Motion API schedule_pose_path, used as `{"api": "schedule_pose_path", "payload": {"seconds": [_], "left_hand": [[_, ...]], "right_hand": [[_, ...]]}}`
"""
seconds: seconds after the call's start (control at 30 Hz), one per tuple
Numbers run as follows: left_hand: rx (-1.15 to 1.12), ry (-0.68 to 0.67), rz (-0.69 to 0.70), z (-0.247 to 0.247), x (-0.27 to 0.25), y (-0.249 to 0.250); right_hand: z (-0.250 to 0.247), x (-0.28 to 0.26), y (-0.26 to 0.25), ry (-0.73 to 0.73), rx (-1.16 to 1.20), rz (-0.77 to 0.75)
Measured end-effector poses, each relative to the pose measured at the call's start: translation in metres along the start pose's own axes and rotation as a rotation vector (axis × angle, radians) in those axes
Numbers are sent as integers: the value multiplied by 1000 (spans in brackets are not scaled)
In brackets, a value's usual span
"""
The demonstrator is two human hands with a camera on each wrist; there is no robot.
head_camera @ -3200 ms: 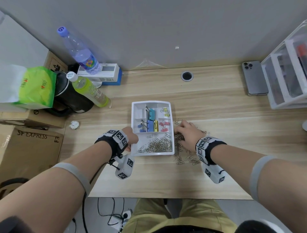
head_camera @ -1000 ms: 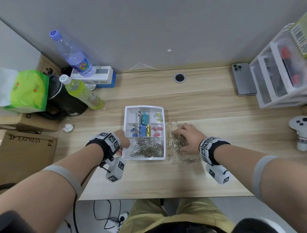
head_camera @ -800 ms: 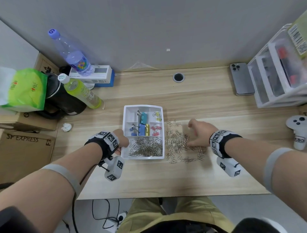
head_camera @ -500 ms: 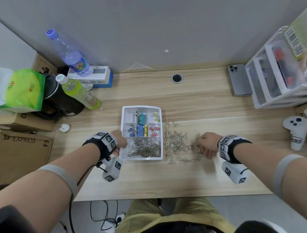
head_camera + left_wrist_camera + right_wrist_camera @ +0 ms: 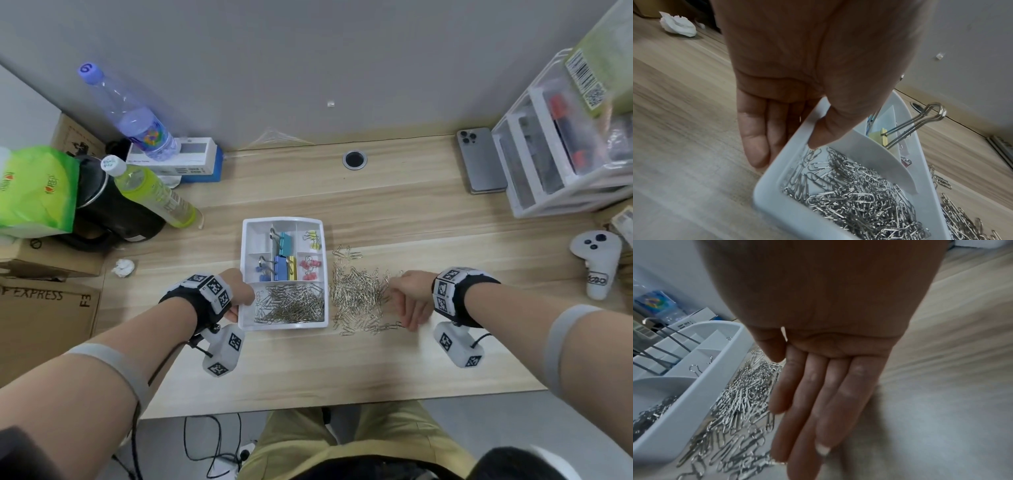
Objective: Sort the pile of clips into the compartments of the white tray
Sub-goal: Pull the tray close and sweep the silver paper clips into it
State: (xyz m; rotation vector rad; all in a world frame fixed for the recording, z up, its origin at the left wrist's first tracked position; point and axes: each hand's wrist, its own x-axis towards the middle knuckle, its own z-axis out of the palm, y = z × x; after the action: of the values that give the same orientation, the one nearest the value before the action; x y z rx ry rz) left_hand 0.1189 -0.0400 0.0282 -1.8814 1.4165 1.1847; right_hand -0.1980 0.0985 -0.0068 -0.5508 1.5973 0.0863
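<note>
We see the white tray (image 5: pixel 283 326) sitting on the wooden surface (image 5: pixel 428 219), a little left of centre and near the front edge. Our left hand (image 5: pixel 239 291) grips its left wall near the front corner: in the left wrist view the thumb (image 5: pixel 830 129) hooks over the rim into the front compartment while the other fingers (image 5: pixel 756 142) lie straight along the outside of the wall.

That wide front compartment holds a heap of silver paper clips (image 5: pixel 291 303). The smaller compartments behind it hold binder clips (image 5: pixel 284 255): blue and yellow ones in the middle, small yellow ones at the far right, small pink ones below those. The far left compartment looks bare.

The pile of clips (image 5: pixel 356 296) still lies loose on the surface, just beside the tray's right wall, with a few strays towards the far side. Our right hand (image 5: pixel 409 298) sits at the right edge of that pile, fingers stretched out nearly straight and close together, holding nothing; in the right wrist view the fingertips (image 5: pixel 781 402) point down at the outermost clips.

Further off, we see two bottles (image 5: pixel 150 192), a green packet (image 5: pixel 34 192) and a crumpled paper ball (image 5: pixel 124 267) at the left, a phone (image 5: pixel 479 161) and a clear drawer unit (image 5: pixel 561 137) at the far right, and a white controller (image 5: pixel 597 260) at the right.
</note>
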Motion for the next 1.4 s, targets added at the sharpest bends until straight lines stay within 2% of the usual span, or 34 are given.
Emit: {"api": "schedule_pose_path", "payload": {"seconds": [0.07,0.17,0.3,0.4,0.5,0.63,0.7,0.8,0.87,1.03,1.17,1.4], "left_hand": [[1,6,5,0,0,0],[12,12,18,1,-1,-1],[8,16,21,1,0,-1],[18,18,24,1,-1,-1],[21,5,26,2,-1,-2],[16,4,28,3,0,-3],[17,4,30,3,1,-4],[15,1,30,3,3,-5],[12,1,30,3,5,-5],[13,7,27,3,7,-6],[9,-5,21,3,8,-6],[12,-6,26,2,8,-7]], "right_hand": [[5,1,6,-69,-35,57],[18,8,9,-115,22,49],[27,14,-4,-58,210,-69],[21,15,-11,17,256,-126],[9,10,-8,162,239,-191],[-23,9,11,521,139,-293],[-38,9,23,624,45,-285],[-39,6,29,589,21,-253],[-27,8,28,501,-28,-291],[-4,16,8,473,-258,-416],[10,21,-6,371,-337,-441],[24,12,-4,515,-627,-519]]}}
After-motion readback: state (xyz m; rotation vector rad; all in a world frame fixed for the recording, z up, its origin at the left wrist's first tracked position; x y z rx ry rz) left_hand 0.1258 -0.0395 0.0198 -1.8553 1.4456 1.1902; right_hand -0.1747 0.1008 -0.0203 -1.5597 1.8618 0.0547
